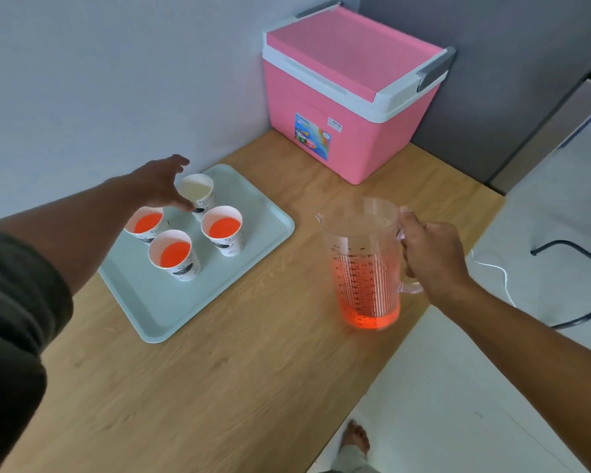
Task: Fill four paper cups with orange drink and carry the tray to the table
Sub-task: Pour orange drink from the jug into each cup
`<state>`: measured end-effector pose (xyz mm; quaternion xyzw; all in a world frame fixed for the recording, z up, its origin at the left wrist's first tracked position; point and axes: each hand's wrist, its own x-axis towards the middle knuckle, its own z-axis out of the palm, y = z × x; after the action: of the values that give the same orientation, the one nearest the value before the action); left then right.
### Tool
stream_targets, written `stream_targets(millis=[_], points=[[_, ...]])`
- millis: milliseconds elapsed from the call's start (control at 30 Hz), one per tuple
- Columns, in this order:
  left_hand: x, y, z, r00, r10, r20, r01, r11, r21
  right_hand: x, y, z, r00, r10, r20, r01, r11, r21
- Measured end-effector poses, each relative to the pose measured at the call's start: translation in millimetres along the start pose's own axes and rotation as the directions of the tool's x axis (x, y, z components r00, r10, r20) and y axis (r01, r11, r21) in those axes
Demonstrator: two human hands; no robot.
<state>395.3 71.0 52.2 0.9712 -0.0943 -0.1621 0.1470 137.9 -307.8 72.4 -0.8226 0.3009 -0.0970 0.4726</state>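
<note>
On the left, the person's left hand (161,186) is reaching across a pale tray (253,254) lying on a wooden counter (219,387), its fingers spread and relaxed, with the fingertips touching or nearly touching the one empty cup (198,192) at the back of the tray; whether it is actually gripping yet is not clear. Three filled cups (169,254) of orange drink are standing close around it, upright. Behind the tray, a pink cooler (348,107) is sitting in the corner. Further right, the right hand (430,254) is curling around the handle of a clear measuring jug (362,264), which is standing on the counter well apart from the tray and holding some orange drink. To finish well, the left hand should probably be steadying the empty cup low on its wall while the jug is tipping slowly, spout over the rim, avoiding the full neighbours.
</note>
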Motion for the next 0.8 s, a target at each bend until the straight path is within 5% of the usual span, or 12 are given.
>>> stream_targets(millis=[267, 567, 800], points=[[7, -4, 20, 0.982, -0.007, -0.187, -0.014, 0.994, -0.106, 1, 9, -14, 0.999, 0.012, -0.038, -0.011, 1.000, 0.018], [-69, 50, -43, 0.858, 0.041, -0.511, -0.168, 0.964, -0.204, -8, -5, -24, 0.999, -0.015, -0.029, 0.016, 0.999, 0.030], [-154, 104, -38, 0.838, 0.100, -0.537, -0.285, 0.919, -0.272, -17, -21, -32, 0.996, -0.092, -0.003, 0.092, 0.987, 0.129]])
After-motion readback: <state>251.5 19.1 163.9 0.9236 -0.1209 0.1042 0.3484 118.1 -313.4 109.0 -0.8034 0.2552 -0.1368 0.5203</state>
